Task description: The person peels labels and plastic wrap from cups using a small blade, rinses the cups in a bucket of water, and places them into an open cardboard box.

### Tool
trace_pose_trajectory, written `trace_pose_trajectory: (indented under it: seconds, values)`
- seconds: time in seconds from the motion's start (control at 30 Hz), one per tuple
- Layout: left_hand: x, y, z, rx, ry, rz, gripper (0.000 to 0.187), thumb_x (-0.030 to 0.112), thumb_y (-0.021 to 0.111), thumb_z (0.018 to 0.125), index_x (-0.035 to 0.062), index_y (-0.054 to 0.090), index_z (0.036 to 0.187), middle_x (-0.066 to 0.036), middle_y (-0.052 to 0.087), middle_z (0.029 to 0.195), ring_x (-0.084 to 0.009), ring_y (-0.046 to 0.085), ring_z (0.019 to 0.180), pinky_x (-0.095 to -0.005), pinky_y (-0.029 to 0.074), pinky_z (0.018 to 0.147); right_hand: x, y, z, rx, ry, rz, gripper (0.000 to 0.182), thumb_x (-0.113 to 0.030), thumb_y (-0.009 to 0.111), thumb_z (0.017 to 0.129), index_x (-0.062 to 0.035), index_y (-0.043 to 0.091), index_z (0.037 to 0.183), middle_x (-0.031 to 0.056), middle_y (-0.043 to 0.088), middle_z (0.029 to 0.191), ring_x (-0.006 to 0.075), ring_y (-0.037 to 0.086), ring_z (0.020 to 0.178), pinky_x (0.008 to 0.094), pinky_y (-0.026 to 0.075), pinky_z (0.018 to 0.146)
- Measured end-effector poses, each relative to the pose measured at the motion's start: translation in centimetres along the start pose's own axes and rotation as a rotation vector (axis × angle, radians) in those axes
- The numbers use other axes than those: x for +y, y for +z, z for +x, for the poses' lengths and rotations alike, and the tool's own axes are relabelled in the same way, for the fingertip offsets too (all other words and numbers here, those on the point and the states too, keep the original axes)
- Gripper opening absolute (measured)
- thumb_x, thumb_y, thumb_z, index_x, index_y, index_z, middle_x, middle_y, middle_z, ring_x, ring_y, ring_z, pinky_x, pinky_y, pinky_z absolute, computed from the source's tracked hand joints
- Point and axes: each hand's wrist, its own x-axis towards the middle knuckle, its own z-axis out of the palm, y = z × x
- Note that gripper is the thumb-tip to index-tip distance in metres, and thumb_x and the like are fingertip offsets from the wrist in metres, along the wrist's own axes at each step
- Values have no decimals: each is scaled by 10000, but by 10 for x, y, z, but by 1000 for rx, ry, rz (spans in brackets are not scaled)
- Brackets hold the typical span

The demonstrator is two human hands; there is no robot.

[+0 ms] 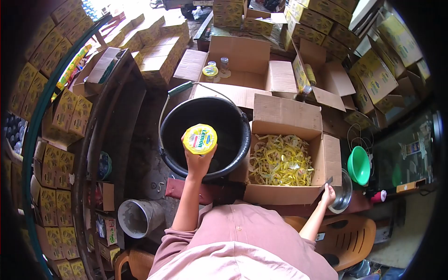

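My left hand [199, 162] is wrapped round a tub with a yellow label [200, 139] reading "Lemon", its printed end facing up. The tub is held over the mouth of a black bucket [175, 119] whose wire handle has a green grip. Near the right front corner of a cardboard box [284, 195], my right hand [328, 195] pinches a small dark blade [328, 180] pointing up. Curled yellow and clear plastic strips [280, 161] fill that box. Beside the right hand, a metal bowl [344, 193] is partly hidden.
Behind the bucket, an open carton [240, 49] holds several jars [210, 71]. A green bowl [358, 165] lies tilted at the right. A grey pail [140, 218] stands at the lower left. Stacked yellow cartons [158, 51] line the back and sides, and an orange plastic chair [350, 238] is below right.
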Motion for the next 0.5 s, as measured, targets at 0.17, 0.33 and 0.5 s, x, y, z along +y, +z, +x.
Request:
trace_pose_trajectory:
  seconds: [0.17, 0.33, 0.5]
  values:
    - [1, -1, -1, -12, -148, -89, 679, 20, 759, 609, 43, 346, 1147, -99, 499, 1027, -181, 505, 966, -293, 401, 879, -19, -12, -3, -11, 310, 99, 223, -56, 663, 749, -10, 594, 956, 40, 606, 805, 91, 537, 640, 204, 431, 542]
    - [-20, -5, -7, -64, -90, -128, 703, 27, 686, 663, 29, 264, 1224, -127, 374, 1149, -202, 430, 1064, -296, 354, 923, -72, -14, -28, -123, 218, 530, 238, -88, 603, 801, -57, 561, 1033, 26, 589, 902, 104, 527, 779, 249, 437, 650]
    - [3, -3, 2, -32, -41, 21, 769, -2, 736, 604, 56, 207, 1158, -109, 339, 1092, -194, 439, 1020, -287, 366, 890, -129, 49, -67, -600, 274, 817, 231, -57, 576, 810, -68, 539, 1038, 54, 581, 881, 137, 540, 787, 253, 452, 658]
